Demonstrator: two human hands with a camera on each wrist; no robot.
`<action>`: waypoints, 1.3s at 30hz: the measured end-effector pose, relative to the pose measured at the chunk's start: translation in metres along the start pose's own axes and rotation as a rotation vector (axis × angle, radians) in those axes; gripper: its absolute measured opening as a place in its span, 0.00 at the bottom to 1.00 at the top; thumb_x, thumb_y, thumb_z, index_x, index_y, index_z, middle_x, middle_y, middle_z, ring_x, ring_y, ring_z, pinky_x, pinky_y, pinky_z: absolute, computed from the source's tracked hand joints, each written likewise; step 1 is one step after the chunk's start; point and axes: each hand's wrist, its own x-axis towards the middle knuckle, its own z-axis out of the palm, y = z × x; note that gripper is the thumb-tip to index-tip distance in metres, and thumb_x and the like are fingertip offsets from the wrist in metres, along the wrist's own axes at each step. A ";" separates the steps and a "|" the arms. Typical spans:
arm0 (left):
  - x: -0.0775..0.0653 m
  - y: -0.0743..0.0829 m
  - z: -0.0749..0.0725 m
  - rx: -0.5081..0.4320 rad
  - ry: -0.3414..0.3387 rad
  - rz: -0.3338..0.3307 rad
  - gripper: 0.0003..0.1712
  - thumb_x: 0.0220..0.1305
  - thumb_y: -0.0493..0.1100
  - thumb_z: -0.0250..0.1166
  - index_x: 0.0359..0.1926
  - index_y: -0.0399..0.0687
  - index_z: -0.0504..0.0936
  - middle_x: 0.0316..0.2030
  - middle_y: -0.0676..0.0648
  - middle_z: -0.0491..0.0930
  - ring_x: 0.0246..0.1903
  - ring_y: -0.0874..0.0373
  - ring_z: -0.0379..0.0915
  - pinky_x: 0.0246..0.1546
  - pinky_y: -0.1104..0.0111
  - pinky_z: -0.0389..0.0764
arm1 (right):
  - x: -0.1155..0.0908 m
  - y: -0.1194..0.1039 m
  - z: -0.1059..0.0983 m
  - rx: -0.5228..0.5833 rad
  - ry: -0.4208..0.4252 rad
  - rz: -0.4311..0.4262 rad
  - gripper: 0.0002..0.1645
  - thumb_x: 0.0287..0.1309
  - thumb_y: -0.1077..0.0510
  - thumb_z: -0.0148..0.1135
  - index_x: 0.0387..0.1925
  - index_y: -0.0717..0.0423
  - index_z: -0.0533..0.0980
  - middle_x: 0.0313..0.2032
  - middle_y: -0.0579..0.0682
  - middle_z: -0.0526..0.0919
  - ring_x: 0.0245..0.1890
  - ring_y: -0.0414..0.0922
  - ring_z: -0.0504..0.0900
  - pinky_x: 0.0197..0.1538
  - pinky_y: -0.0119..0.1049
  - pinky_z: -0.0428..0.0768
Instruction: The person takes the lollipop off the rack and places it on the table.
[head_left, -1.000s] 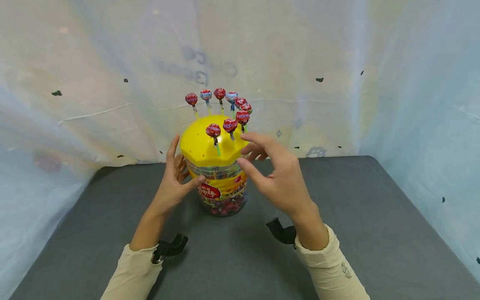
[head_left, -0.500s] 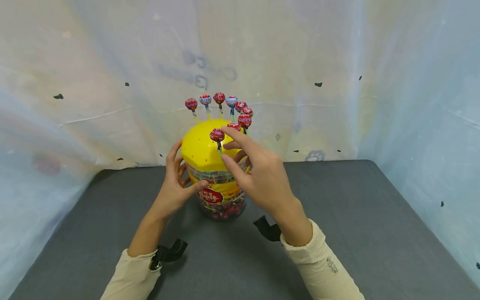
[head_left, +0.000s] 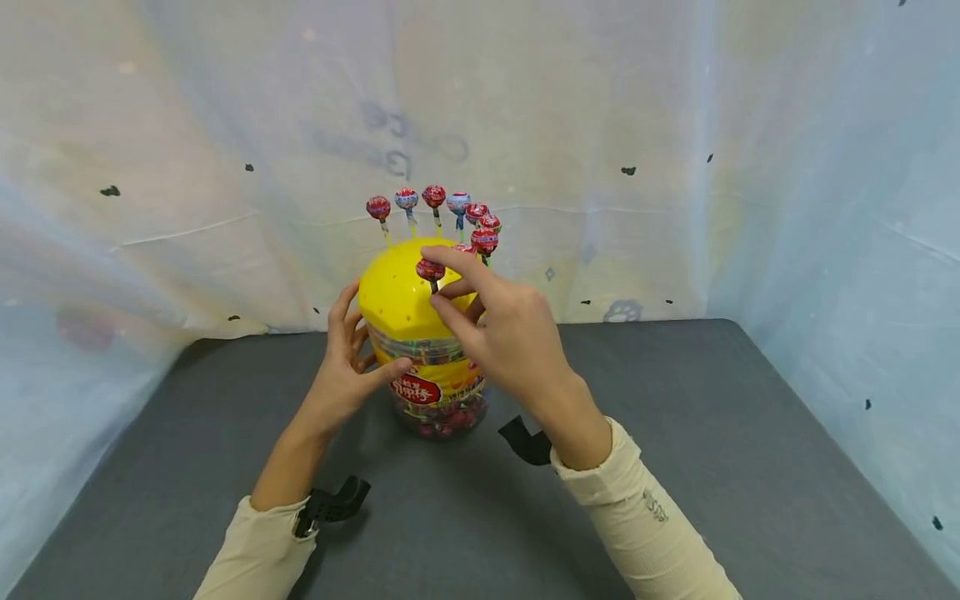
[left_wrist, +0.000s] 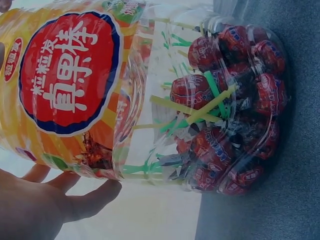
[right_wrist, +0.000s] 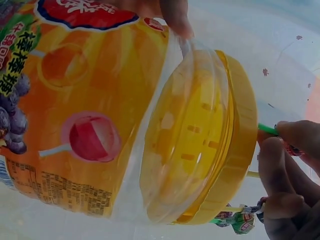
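The left hand [head_left: 339, 379] is curled round the left side of the candy jar [head_left: 446, 375], mid-width toward the worktop's [head_left: 637, 400] far edge. At the yellow lid's [head_left: 393, 292] front, a red lollipop's [head_left: 431, 270] green stick [right_wrist: 267, 129] is pinched by the right hand [head_left: 517, 333], apparently for seating or drawing, I cannot tell which; next likely needs force along it.

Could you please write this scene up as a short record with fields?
Container: clear plastic candy jar, upright on a gray table
Lid: yellow lid, on the jar, with small slots
Contents: wrapped lollipops, seen through the lower wall
On the lid: standing lollipops, along its back and right side in the head view
Left hand: holds the jar's side
Right hand: pinches a red-wrapped lollipop at the lid's front
Background: pale sheet
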 end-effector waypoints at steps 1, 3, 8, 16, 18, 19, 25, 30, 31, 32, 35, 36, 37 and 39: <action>0.000 0.000 0.000 0.004 -0.001 -0.002 0.61 0.63 0.32 0.67 0.78 0.73 0.34 0.75 0.43 0.48 0.75 0.41 0.48 0.65 0.30 0.56 | 0.000 0.000 0.000 0.003 0.000 -0.003 0.27 0.63 0.57 0.67 0.63 0.47 0.72 0.43 0.48 0.89 0.26 0.39 0.85 0.33 0.28 0.83; 0.000 -0.001 -0.001 0.012 -0.004 -0.010 0.62 0.62 0.32 0.67 0.77 0.75 0.34 0.76 0.43 0.47 0.75 0.40 0.48 0.66 0.30 0.56 | 0.001 0.002 0.000 0.004 0.002 -0.010 0.27 0.63 0.57 0.67 0.62 0.47 0.72 0.40 0.48 0.90 0.24 0.39 0.84 0.32 0.27 0.82; 0.000 0.000 -0.002 0.036 -0.005 -0.036 0.64 0.60 0.34 0.70 0.77 0.77 0.33 0.76 0.44 0.50 0.75 0.41 0.50 0.66 0.32 0.59 | 0.003 0.002 0.000 0.000 0.009 -0.037 0.26 0.62 0.57 0.68 0.61 0.48 0.72 0.37 0.49 0.90 0.22 0.39 0.83 0.30 0.26 0.81; 0.000 0.002 -0.003 0.073 0.002 -0.048 0.64 0.59 0.35 0.72 0.76 0.80 0.35 0.74 0.44 0.53 0.73 0.41 0.53 0.65 0.32 0.62 | 0.006 -0.001 -0.006 0.030 0.055 -0.068 0.27 0.62 0.59 0.68 0.62 0.50 0.73 0.45 0.49 0.89 0.27 0.40 0.85 0.33 0.28 0.83; 0.000 0.002 -0.003 0.087 0.005 -0.046 0.64 0.59 0.35 0.72 0.76 0.80 0.35 0.74 0.44 0.54 0.73 0.41 0.54 0.64 0.32 0.63 | 0.006 -0.002 -0.008 0.045 0.071 -0.074 0.27 0.61 0.59 0.68 0.62 0.51 0.73 0.48 0.49 0.88 0.29 0.40 0.86 0.34 0.28 0.83; 0.000 0.002 -0.003 0.093 0.006 -0.045 0.64 0.59 0.36 0.72 0.76 0.80 0.35 0.73 0.44 0.54 0.72 0.41 0.55 0.64 0.32 0.63 | 0.006 -0.003 -0.010 0.053 0.077 -0.075 0.28 0.61 0.59 0.68 0.62 0.51 0.73 0.49 0.49 0.88 0.29 0.40 0.86 0.34 0.28 0.83; -0.002 0.004 -0.005 0.134 0.007 -0.041 0.65 0.58 0.37 0.73 0.76 0.80 0.35 0.74 0.43 0.53 0.71 0.39 0.56 0.61 0.32 0.66 | -0.001 -0.003 -0.015 0.078 0.088 -0.077 0.28 0.59 0.60 0.70 0.61 0.53 0.74 0.46 0.49 0.89 0.25 0.39 0.83 0.28 0.26 0.79; -0.003 0.006 -0.007 0.126 0.007 -0.043 0.64 0.58 0.36 0.73 0.77 0.76 0.35 0.73 0.41 0.52 0.71 0.37 0.56 0.61 0.32 0.68 | -0.013 -0.003 -0.021 0.109 0.055 -0.037 0.28 0.59 0.59 0.70 0.61 0.51 0.75 0.40 0.49 0.90 0.22 0.36 0.81 0.24 0.26 0.77; -0.003 0.008 -0.007 0.115 0.009 -0.042 0.64 0.59 0.36 0.72 0.77 0.75 0.35 0.73 0.41 0.52 0.71 0.37 0.55 0.62 0.32 0.67 | -0.016 -0.003 -0.023 0.106 0.046 -0.024 0.28 0.60 0.59 0.70 0.61 0.50 0.75 0.39 0.49 0.90 0.22 0.36 0.81 0.23 0.26 0.77; -0.003 0.010 -0.007 0.101 0.012 -0.042 0.63 0.59 0.35 0.72 0.77 0.75 0.36 0.73 0.41 0.52 0.72 0.38 0.55 0.62 0.33 0.66 | -0.019 -0.003 -0.025 0.104 0.039 -0.013 0.28 0.59 0.59 0.70 0.61 0.49 0.75 0.38 0.49 0.90 0.22 0.35 0.80 0.23 0.27 0.76; -0.003 0.019 -0.006 0.062 0.025 -0.037 0.62 0.60 0.33 0.71 0.77 0.75 0.38 0.75 0.42 0.49 0.73 0.40 0.53 0.65 0.33 0.63 | -0.028 0.001 -0.029 0.079 0.036 0.002 0.28 0.59 0.58 0.71 0.60 0.47 0.75 0.36 0.48 0.90 0.21 0.35 0.80 0.22 0.27 0.75; -0.003 0.022 -0.005 0.058 0.026 -0.035 0.62 0.60 0.33 0.71 0.77 0.74 0.39 0.76 0.43 0.47 0.73 0.40 0.52 0.65 0.33 0.62 | -0.031 0.002 -0.030 0.074 0.038 0.006 0.28 0.58 0.58 0.71 0.60 0.47 0.75 0.36 0.48 0.91 0.21 0.34 0.80 0.22 0.27 0.75; -0.003 0.024 -0.004 0.061 0.026 -0.032 0.61 0.60 0.34 0.71 0.77 0.74 0.39 0.77 0.44 0.45 0.73 0.41 0.51 0.65 0.33 0.62 | -0.034 0.004 -0.031 0.075 0.042 0.011 0.28 0.58 0.58 0.71 0.60 0.47 0.75 0.36 0.47 0.91 0.21 0.34 0.80 0.23 0.28 0.75; -0.003 0.028 -0.002 0.065 0.022 -0.025 0.61 0.59 0.34 0.71 0.77 0.75 0.40 0.77 0.47 0.43 0.74 0.43 0.51 0.65 0.35 0.64 | -0.041 0.008 -0.033 0.074 0.047 0.022 0.28 0.57 0.58 0.72 0.59 0.47 0.76 0.35 0.47 0.91 0.22 0.34 0.81 0.23 0.28 0.74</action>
